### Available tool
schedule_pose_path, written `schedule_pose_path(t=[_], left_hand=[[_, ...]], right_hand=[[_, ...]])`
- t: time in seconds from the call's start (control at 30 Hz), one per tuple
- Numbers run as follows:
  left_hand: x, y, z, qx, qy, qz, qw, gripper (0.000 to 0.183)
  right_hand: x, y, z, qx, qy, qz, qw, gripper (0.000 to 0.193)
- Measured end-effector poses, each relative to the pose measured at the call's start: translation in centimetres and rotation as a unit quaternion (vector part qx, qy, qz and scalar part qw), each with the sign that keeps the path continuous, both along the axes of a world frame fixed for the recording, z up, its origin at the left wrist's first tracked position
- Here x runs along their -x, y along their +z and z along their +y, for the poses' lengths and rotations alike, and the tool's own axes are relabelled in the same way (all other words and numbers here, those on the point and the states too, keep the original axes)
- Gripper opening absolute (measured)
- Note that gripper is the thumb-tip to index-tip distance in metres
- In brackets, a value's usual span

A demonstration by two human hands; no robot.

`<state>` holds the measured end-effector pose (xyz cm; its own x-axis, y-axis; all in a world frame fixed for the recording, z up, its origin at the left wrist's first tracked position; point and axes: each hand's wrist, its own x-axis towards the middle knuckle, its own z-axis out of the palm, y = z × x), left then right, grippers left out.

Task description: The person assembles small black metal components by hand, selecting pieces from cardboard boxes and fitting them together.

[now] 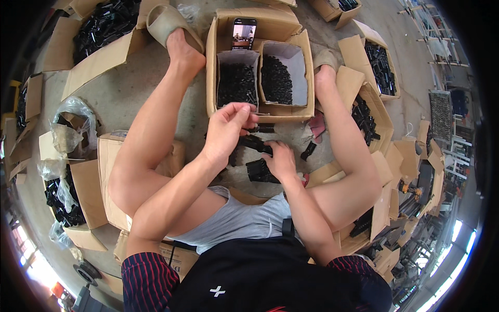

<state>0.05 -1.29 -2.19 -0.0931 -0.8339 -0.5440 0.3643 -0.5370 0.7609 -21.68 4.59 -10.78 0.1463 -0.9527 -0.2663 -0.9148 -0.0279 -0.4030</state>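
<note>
My left hand (228,129) is closed in a pinch just before the near edge of the cardboard box (304,112). What its fingertips hold, if anything, I cannot make out. Lower and to the right, my right hand (282,162) grips the end of a long black part (254,144) between thumb and fingers. Below that lies a ribbed black piece (258,170), close to the right wrist. Another small black piece (308,151) rests on the floor to the right. Two grey-lined compartments in the box contain many small black pieces (276,79).
A phone (244,34) with its screen lit leans inside the box's far side. Open cartons of black parts stand around, including one at far left (99,60) and one beyond my right leg (382,127). Plastic bags (73,125) lie at left. My bent legs flank the work area.
</note>
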Motion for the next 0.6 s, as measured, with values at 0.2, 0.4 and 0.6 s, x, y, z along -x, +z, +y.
schedule_pose_path(t=[0.2,0.4,0.6], left_hand=[[-3.9,2.4,-3.3,0.077,0.121,0.006,0.99,0.025],[-4.8,2.9,-3.2,0.062,0.122,0.011,0.991,0.025],[-4.9,3.1,-3.1,0.066,0.117,0.011,0.991,0.026]], right_hand=[[-5.1,0.3,0.3,-0.09,-0.034,-0.176,0.98,0.024],[-8.8,-2.4,-1.6,0.02,-0.042,-0.11,0.993,0.033],[-11.1,0.1,-2.3,-0.003,-0.025,-0.143,0.989,0.03]])
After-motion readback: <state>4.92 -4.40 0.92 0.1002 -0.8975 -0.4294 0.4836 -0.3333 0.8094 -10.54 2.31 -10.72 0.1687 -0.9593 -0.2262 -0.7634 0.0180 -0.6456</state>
